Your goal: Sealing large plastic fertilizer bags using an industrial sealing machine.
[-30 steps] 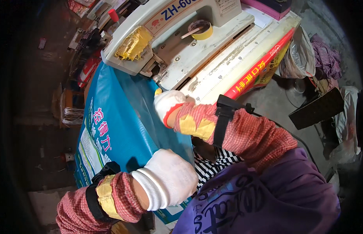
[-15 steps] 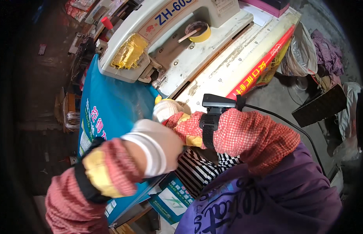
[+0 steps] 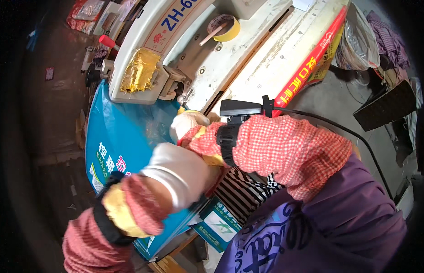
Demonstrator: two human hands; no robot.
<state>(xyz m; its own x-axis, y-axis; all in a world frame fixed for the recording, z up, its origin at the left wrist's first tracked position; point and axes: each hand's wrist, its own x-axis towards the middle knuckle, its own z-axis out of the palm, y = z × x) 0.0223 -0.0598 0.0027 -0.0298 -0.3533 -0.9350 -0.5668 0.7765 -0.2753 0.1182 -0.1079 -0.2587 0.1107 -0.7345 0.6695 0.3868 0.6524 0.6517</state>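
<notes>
A blue printed plastic bag (image 3: 118,129) hangs at the front of a pale sewing machine (image 3: 146,34), its upper part by the needle and presser foot (image 3: 183,97). My right hand (image 3: 187,126), in a white glove with yellow fingertips, is closed at the bag's edge just below the foot. Nearer to me, my left hand (image 3: 178,175), in a white glove, is over the bag. Motion smears it and its fingers are turned away from view. Checked red sleeves cover both forearms, and a black device (image 3: 241,108) is strapped to the right one.
On the machine bed lies a yellow tape roll (image 3: 228,29) with a pale stick in it. A red-and-yellow printed sheet (image 3: 307,68) covers the table's right edge. A black cable (image 3: 344,129) runs from the strapped device. Another blue printed bag (image 3: 219,223) is by my lap.
The whole view has shifted a little. The blue bag's printed front has turned and sits lower against the machine. My right hand stays by the presser foot; my left hand is still blurred.
</notes>
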